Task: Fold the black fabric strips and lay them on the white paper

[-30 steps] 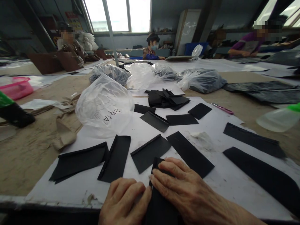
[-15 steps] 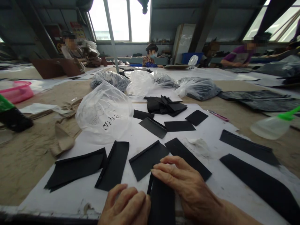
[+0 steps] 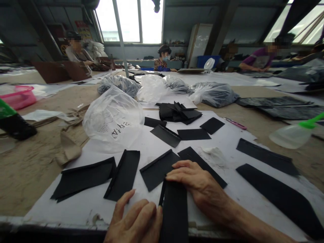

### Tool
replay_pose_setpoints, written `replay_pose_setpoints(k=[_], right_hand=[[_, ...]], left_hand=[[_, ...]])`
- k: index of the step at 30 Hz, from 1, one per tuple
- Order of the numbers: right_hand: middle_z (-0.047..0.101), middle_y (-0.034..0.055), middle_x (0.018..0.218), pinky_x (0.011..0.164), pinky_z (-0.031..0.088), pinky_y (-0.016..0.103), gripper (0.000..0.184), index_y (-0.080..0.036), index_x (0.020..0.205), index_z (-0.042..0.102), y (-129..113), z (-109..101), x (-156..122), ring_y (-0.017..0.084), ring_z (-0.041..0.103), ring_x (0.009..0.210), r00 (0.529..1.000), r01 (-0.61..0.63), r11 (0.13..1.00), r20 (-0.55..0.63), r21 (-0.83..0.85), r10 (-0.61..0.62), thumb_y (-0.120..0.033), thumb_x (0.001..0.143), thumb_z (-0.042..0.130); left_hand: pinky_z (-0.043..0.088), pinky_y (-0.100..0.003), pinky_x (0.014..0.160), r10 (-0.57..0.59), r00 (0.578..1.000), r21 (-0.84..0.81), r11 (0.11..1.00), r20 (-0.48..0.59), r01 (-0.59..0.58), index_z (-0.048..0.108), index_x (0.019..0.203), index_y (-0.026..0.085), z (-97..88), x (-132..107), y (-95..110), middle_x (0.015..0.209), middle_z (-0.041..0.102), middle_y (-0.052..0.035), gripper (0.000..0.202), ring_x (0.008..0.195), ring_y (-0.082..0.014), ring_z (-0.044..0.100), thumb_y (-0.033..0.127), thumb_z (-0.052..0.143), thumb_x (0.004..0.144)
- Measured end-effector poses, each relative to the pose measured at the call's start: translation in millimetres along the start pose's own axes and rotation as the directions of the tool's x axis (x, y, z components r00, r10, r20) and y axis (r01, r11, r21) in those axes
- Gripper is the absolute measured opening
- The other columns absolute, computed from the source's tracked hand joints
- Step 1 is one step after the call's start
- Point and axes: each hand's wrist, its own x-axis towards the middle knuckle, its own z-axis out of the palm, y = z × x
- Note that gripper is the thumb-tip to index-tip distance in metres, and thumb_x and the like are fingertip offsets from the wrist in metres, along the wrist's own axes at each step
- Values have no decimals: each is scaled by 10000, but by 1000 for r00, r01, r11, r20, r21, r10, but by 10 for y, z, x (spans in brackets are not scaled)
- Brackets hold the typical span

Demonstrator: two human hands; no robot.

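A black strip of sheet material (image 3: 174, 212) lies lengthwise before me, its near end past the table's front edge. A narrow folded band runs along its left side. My right hand (image 3: 199, 185) is closed over the strip's far end, fingers together and pressing near the corner; the thumb is hidden. At the left side, my left hand (image 3: 138, 219) has its fingers bent, with the fingertips nearest the strip pinching at the folded edge and one outer finger held away. Just beyond lies another black piece with a folded edge (image 3: 159, 170), partly behind my right hand.
White paper (image 3: 86, 199) covers the tabletop, with several black pieces about. Farther off are a black pile (image 3: 177, 113), a clear plastic bag (image 3: 113, 118), a pink-handled cutter (image 3: 236, 124) and a squeeze bottle (image 3: 291, 135). Several people work at tables behind.
My left hand's outer finger has lifted and spread away from the others. My right hand keeps its hold at the strip's far end. The view has shifted slightly.
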Motion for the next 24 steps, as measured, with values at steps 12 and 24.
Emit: replay_pose_setpoints(k=[12,24], right_hand=[[607,68,836,816,446,328,242,-141,995,569,-312,106,-54,166,539,827,901,321,947,311,-6,-303,-71,836,401],[603,82,855,842,433,388,296,-140,1014,567,-313,168,-127,194,537,837,920,349,933,219,-88,-324,-50,808,373]], left_hand=[[347,-391,987,-81,997,-131,988,14,82,564,1083,119,-161,-238,-115,912,642,-52,310,917,-133,576,44,447,806],[459,-398,825,-207,977,9,978,-51,208,626,995,133,-72,-394,252,836,650,-60,352,857,-170,576,0,592,670]])
